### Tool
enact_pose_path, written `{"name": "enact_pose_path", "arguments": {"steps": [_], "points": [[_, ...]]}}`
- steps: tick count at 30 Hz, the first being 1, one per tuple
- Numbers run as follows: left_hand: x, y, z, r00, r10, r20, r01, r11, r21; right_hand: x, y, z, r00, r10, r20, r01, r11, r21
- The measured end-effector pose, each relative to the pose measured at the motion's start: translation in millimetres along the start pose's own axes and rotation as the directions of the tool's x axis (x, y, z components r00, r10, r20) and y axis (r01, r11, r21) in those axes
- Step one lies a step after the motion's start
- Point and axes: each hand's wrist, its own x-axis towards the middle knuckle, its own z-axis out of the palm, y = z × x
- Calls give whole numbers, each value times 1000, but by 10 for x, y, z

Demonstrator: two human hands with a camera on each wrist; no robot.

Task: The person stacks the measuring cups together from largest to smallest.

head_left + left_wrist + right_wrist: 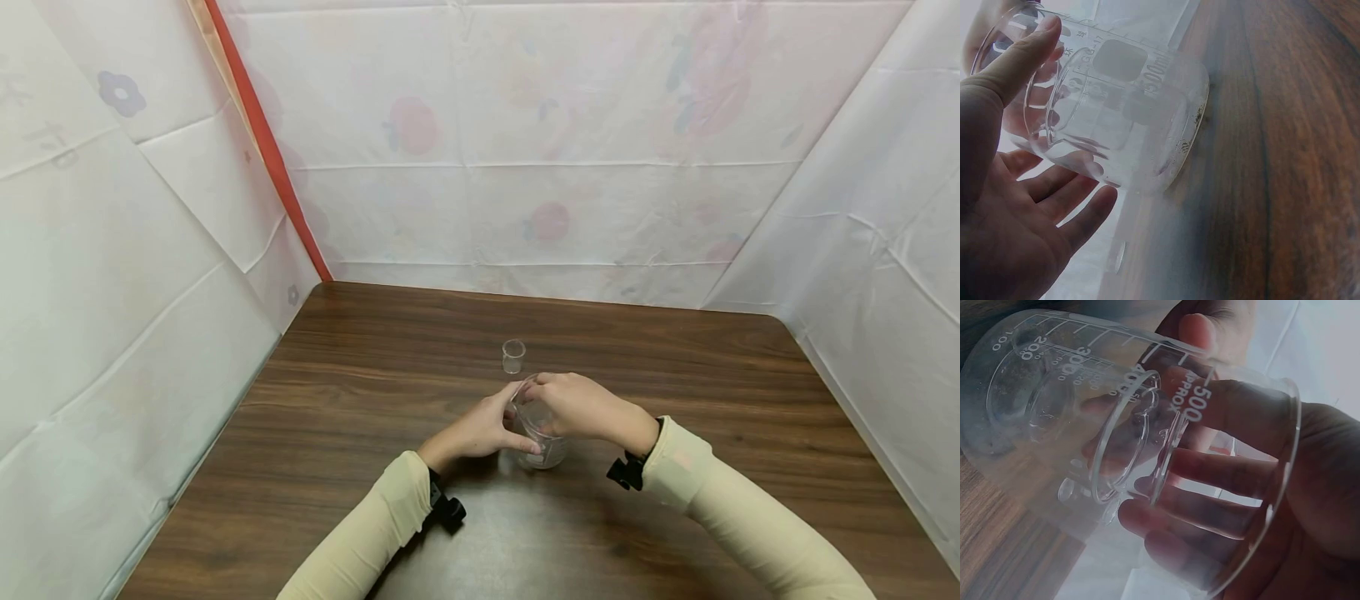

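Note:
A large clear glass beaker (553, 454) stands on the table, with a 500 ml mark in the left wrist view. My left hand (480, 427) holds it from the left, thumb on the near side and fingers behind. From the right, my right hand (581, 408) reaches in through the mouth. Inside is a smaller glass beaker (1072, 419), and the right fingers appear to pinch its rim. Glass overlaps there, so the exact grip and whether the inner beaker touches the bottom are hard to make out.
A very small glass beaker (513, 358) stands on the brown wooden table (360, 400), just beyond the hands. White printed sheets (600, 125) hang around the back and both sides. A red strip (262, 133) runs down the back left corner.

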Motion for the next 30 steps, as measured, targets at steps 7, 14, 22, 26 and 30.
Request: {"name": "enact_pose_path", "arguments": {"steps": [7,14,22,26,30], "points": [[11,-16,4,1000,-11,9,11,1000,-1,22,-19,15,1000,12,11,-12,1000,-18],[14,-13,9,1000,-13,14,13,1000,-21,16,-29,19,1000,8,4,-8,1000,-25],[1,14,-10,1000,-5,14,6,1000,-27,30,-16,43,999,-23,-28,21,998,-68],[4,8,-13,1000,7,6,-7,1000,-28,39,-28,42,1000,-20,-18,19,997,-77],[9,-1,-14,1000,16,1,-16,1000,-23,49,-47,38,1000,6,11,-5,997,-81]]}}
